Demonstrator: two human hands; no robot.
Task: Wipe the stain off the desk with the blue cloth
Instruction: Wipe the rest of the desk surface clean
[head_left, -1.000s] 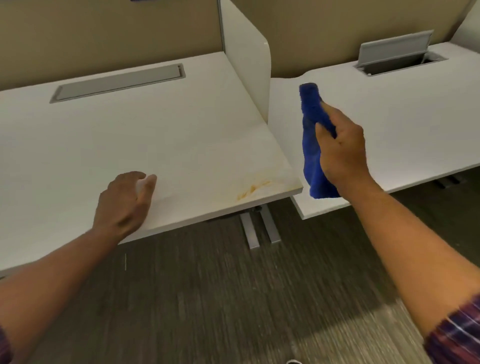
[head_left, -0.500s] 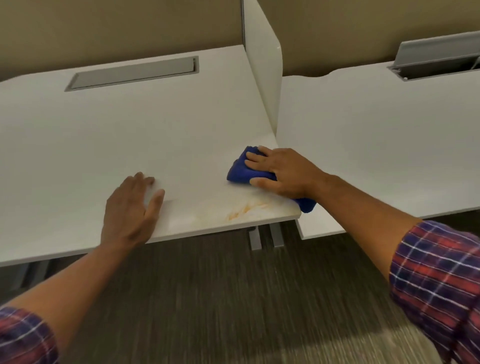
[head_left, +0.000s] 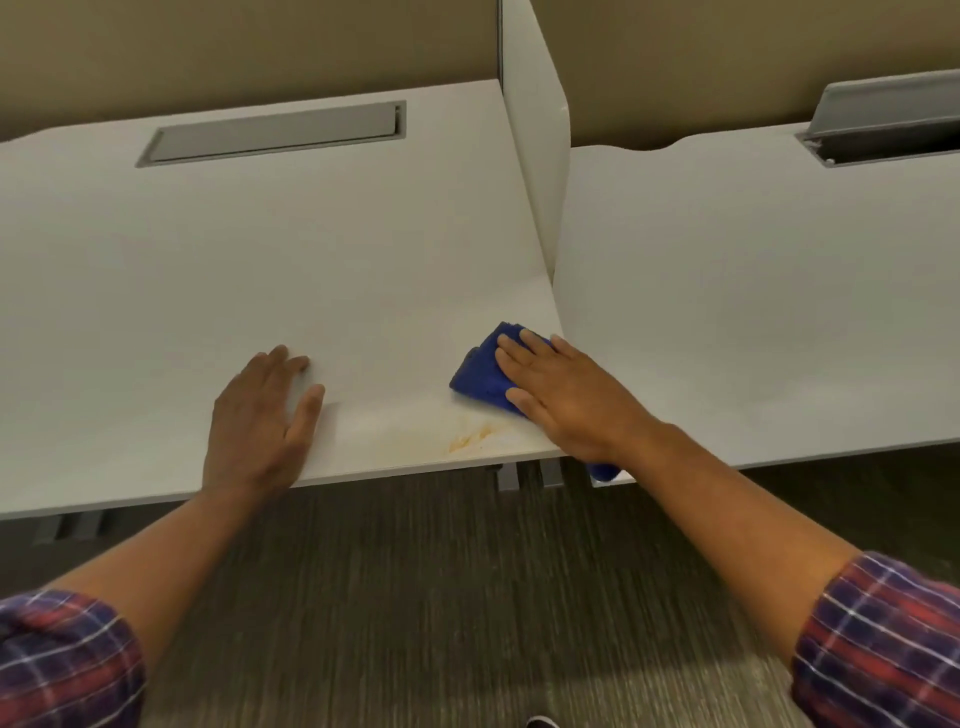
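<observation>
An orange-brown stain (head_left: 470, 438) streaks the white desk (head_left: 270, 270) close to its front right corner. My right hand (head_left: 563, 397) lies flat on the blue cloth (head_left: 480, 375), pressing it onto the desk just above and right of the stain. One end of the cloth hangs off the desk edge under my wrist. My left hand (head_left: 262, 415) rests palm down on the desk near its front edge, left of the stain, fingers spread, holding nothing.
A white divider panel (head_left: 537, 135) stands along the desk's right side. A second white desk (head_left: 753, 291) adjoins on the right, with an open grey cable flap (head_left: 883, 111). A closed grey cable flap (head_left: 272, 132) lies at the back. Dark carpet (head_left: 441, 597) runs below.
My right hand brought the cloth down from the air onto the desk corner and now presses it beside the stain. My left hand flattened on the desk. The view moved closer.
</observation>
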